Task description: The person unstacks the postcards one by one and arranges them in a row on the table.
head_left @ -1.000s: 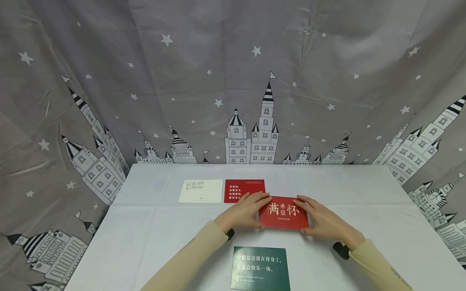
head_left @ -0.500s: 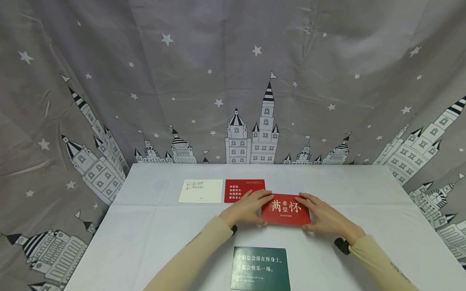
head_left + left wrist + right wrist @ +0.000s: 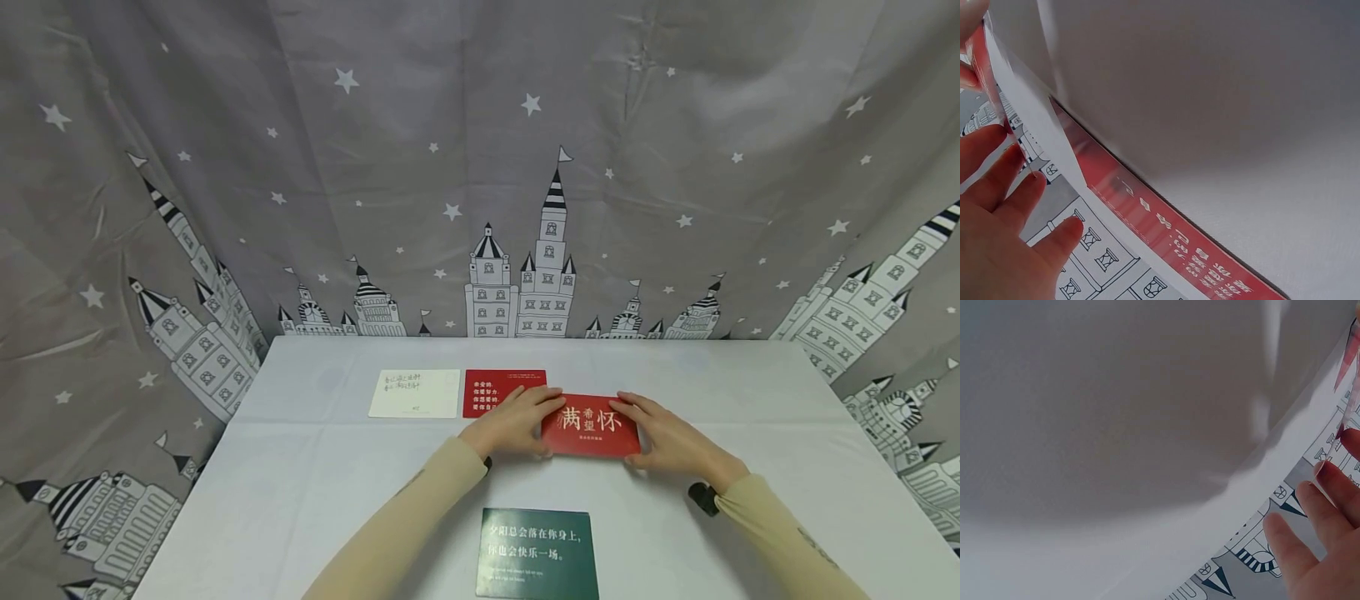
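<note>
A red postcard (image 3: 590,446) with large pale Chinese characters is held between both hands in the head view, a little right of the middle. My left hand (image 3: 513,423) pinches its left edge, thumb at the near corner and fingers at the far one. On the opposite edge, my right hand (image 3: 671,437) grips in the same way. In the left wrist view the held postcard (image 3: 985,69) stands tilted above the table, seen edge-on. Just left of it lies another red postcard (image 3: 491,392), partly covered by my left fingers.
A cream postcard (image 3: 414,394) with handwriting lies left of the flat red one, forming a row. Nearer the front is a dark green postcard (image 3: 536,554). A grey curtain (image 3: 405,108) with printed castles hangs behind the white-covered table (image 3: 300,500).
Both hands have carried the red postcard slightly away from me and to the right, toward the row's right end. The other postcards have stayed in place.
</note>
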A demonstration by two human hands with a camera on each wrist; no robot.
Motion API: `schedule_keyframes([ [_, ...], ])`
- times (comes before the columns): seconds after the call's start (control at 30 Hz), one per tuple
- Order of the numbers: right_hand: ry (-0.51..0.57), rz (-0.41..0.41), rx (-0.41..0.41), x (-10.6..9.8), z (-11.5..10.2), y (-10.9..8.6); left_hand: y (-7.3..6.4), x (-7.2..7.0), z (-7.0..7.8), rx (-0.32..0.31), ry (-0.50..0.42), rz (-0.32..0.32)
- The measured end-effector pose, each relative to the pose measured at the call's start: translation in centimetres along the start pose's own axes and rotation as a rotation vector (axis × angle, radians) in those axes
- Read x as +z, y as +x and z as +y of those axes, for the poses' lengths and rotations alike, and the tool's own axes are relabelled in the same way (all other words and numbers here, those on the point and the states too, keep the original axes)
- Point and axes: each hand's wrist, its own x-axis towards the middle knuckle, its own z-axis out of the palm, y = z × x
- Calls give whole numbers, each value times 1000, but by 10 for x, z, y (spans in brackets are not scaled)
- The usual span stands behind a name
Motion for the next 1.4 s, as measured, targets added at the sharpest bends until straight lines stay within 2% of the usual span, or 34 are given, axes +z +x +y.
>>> schedule_keyframes([
  [0.27, -2, -16, 14, -3, 3, 5, 8, -2, -2, -29, -37, -9],
  [0.5, 0, -20, 32, -3, 9, 11, 17, -3, -4, -40, -18, -21],
  [0.8, -19, -29, 17, -5, 17, 19, 26, 0, -8, -48, -12, -19],
  [1.4, -12, -80, 80, -11, 28, 32, 44, -3, -9, -90, 3, -47],
])
